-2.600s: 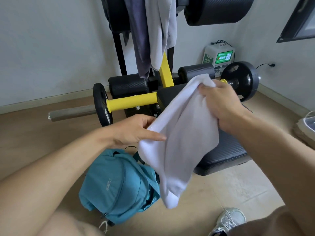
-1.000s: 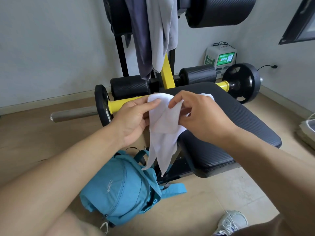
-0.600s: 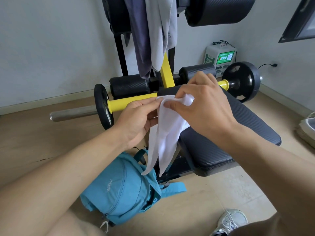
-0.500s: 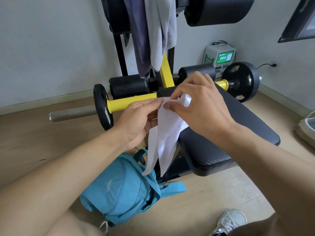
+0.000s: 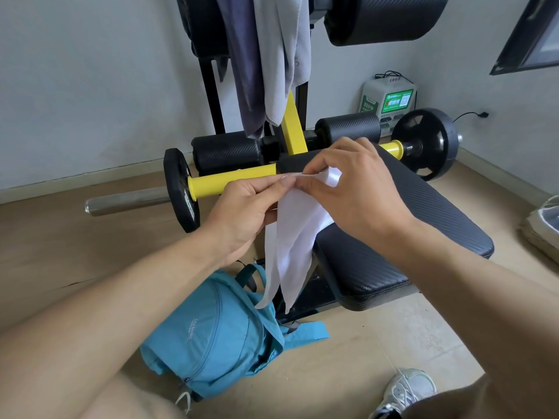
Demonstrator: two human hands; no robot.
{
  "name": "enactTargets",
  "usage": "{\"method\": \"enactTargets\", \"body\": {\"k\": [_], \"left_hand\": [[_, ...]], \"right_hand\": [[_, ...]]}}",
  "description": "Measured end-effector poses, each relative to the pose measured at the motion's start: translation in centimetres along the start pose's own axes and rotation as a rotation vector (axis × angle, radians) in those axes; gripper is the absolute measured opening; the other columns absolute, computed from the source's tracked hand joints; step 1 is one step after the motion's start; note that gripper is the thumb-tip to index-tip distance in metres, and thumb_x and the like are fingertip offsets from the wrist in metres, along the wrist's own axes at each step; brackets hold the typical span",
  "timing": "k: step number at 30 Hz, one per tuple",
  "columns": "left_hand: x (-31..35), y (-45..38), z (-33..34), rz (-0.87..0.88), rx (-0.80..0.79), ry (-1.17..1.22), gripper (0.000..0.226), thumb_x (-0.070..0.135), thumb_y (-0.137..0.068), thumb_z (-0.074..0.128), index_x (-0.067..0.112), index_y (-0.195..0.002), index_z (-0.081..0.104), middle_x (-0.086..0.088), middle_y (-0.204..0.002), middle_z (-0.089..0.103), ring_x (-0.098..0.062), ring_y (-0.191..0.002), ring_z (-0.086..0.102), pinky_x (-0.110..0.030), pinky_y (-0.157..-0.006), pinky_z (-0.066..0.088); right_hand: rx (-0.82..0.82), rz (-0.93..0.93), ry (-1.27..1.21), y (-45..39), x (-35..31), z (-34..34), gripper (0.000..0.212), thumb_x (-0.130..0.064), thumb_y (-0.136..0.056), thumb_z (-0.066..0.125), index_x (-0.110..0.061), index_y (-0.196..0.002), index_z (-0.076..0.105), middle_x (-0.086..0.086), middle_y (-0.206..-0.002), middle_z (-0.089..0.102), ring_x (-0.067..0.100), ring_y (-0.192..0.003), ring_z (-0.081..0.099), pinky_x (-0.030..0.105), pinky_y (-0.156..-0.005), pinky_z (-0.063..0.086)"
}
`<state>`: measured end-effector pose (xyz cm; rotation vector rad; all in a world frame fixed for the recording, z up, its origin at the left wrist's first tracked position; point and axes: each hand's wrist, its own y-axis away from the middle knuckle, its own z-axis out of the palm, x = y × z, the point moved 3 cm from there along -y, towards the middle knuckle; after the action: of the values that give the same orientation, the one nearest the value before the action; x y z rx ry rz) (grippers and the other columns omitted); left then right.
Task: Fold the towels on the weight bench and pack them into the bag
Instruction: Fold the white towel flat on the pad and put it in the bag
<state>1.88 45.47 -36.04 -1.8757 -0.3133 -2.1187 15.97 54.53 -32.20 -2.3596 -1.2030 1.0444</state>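
Towel (image 5: 293, 234) hangs lengthwise — tips pointing down.

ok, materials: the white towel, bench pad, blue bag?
White towel: thin soft woven cloth, matte; it hangs limp in folds from both pinching hands. Bench pad: likely vinyl over padding, black with a carbon-weave texture and slight sheen. Blue bag: thin synthetic fabric, probably nylon; it slumps and wrinkles.

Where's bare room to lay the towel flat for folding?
Best patch: the bench pad, bare from the right hand out to its near edge. Floor tile between the pad and the shoe is also bare. Crowded: left of the pad, where both hands pinch the towel above the bag.
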Motion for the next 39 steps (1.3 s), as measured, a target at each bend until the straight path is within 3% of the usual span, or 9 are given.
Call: {"method": "enactTargets", "body": {"k": [4, 9, 15, 21, 25, 28, 31, 34, 39], "left_hand": [[0.3, -0.6, -1.1, 0.042, 0.122, -0.057, 0.025, 0.027, -0.1, 0.06, 0.013, -0.112, 0.076, -0.012, -0.106, 0.076, -0.02, -0.093, 0.071, -0.03, -0.079, 0.057], [0.7, -1.8, -5.0, 0.203, 0.469, -0.145, 0.02, 0.037, -0.098, 0.062, 0.032, -0.086, 0.077, 0.007, -0.093, 0.075, -0.009, -0.092, 0.064, -0.034, -0.093, 0.052], [0.6, -2.2, -9.6, 0.174, 0.777, -0.218, 0.032, 0.038, -0.101, 0.056, 0.024, -0.073, 0.059, 0.005, -0.071, 0.047, -0.013, -0.07, 0.04, -0.03, -0.069, 0.037], [0.2, -2.1, -11.7, 0.131, 0.825, -0.273, 0.031, 0.037, -0.103, 0.054, 0.026, -0.074, 0.057, 0.008, -0.07, 0.043, -0.01, -0.067, 0.037, -0.024, -0.063, 0.035], [0.5, -2.1, -13.0, 0.136, 0.874, -0.271, 0.024, 0.038, -0.104, 0.051, 0.023, -0.087, 0.058, 0.008, -0.069, 0.044, -0.009, -0.064, 0.038, -0.025, -0.062, 0.036], [0.4, -2.1, -14.8, 0.122, 0.935, -0.27, 0.021, 0.038, -0.104, 0.051, 0.019, -0.097, 0.058, 0.008, -0.069, 0.043, -0.008, -0.062, 0.038, -0.027, -0.065, 0.036], [0.0, -1.9, -15.3, 0.118, 0.91, -0.294, 0.023, 0.035, -0.104, 0.052, 0.023, -0.085, 0.057, 0.007, -0.067, 0.04, -0.009, -0.06, 0.034, -0.026, -0.06, 0.034], [-0.5, -2.1, -15.1, 0.084, 0.838, -0.307, 0.032, 0.035, -0.104, 0.053, 0.025, -0.074, 0.053, 0.007, -0.066, 0.038, -0.011, -0.06, 0.032, -0.025, -0.057, 0.03], [-1.0, -2.0, -14.6, 0.042, 0.739, -0.3, 0.024, 0.034, -0.102, 0.059, 0.023, -0.082, 0.065, 0.001, -0.086, 0.056, -0.013, -0.078, 0.045, -0.027, -0.069, 0.04]], "right_hand": [[-0.072, -0.055, 0.094, -0.5, 0.6, -0.5, 0.035, -0.063, -0.082, 0.067, -0.028, -0.079, 0.065, -0.015, -0.098, 0.062, 0.009, -0.103, 0.041, 0.031, -0.093, 0.035], [-0.177, -0.057, 0.247, -0.7, 2.2, -1.2, 0.041, -0.068, -0.08, 0.065, -0.027, -0.085, 0.063, -0.012, -0.113, 0.062, 0.015, -0.116, 0.041, 0.035, -0.103, 0.029], [-0.313, -0.129, 0.111, 0.2, 0.7, -0.4, 0.054, -0.074, -0.074, 0.059, -0.024, -0.092, 0.067, -0.013, -0.107, 0.064, 0.011, -0.112, 0.047, 0.031, -0.097, 0.036], [-0.486, -0.175, -0.055, 1.3, -1.0, 0.6, 0.044, -0.067, -0.083, 0.06, -0.023, -0.078, 0.06, -0.005, -0.089, 0.064, 0.014, -0.093, 0.055, 0.04, -0.08, 0.049], [-0.596, -0.175, -0.07, 1.6, -1.3, 1.1, 0.046, -0.061, -0.084, 0.065, -0.019, -0.067, 0.06, -0.009, -0.103, 0.067, 0.008, -0.101, 0.055, 0.023, -0.085, 0.046], [-0.607, -0.157, -0.061, 1.7, -1.2, 1.4, 0.053, -0.059, -0.089, 0.061, -0.013, -0.063, 0.055, -0.004, -0.087, 0.065, 0.011, -0.084, 0.056, 0.02, -0.073, 0.044], [-0.513, -0.073, -0.044, 1.6, -0.9, 1.2, 0.054, -0.049, -0.091, 0.067, -0.009, -0.061, 0.045, 0.001, -0.058, 0.045, 0.014, -0.056, 0.039, 0.023, -0.052, 0.034], [-0.28, 0.071, -0.071, 0.9, -0.3, 0.3, 0.047, -0.032, -0.085, 0.077, -0.005, -0.062, 0.046, 0.009, -0.055, 0.045, 0.01, -0.051, 0.032, 0.021, -0.049, 0.03], [-0.273, 0.304, -0.222, 0.5, 0.6, -0.1, 0.02, -0.03, -0.09, 0.074, -0.021, -0.092, 0.056, 0.001, -0.068, 0.071, 0.007, -0.048, 0.063, 0.015, -0.045, 0.045]]}}
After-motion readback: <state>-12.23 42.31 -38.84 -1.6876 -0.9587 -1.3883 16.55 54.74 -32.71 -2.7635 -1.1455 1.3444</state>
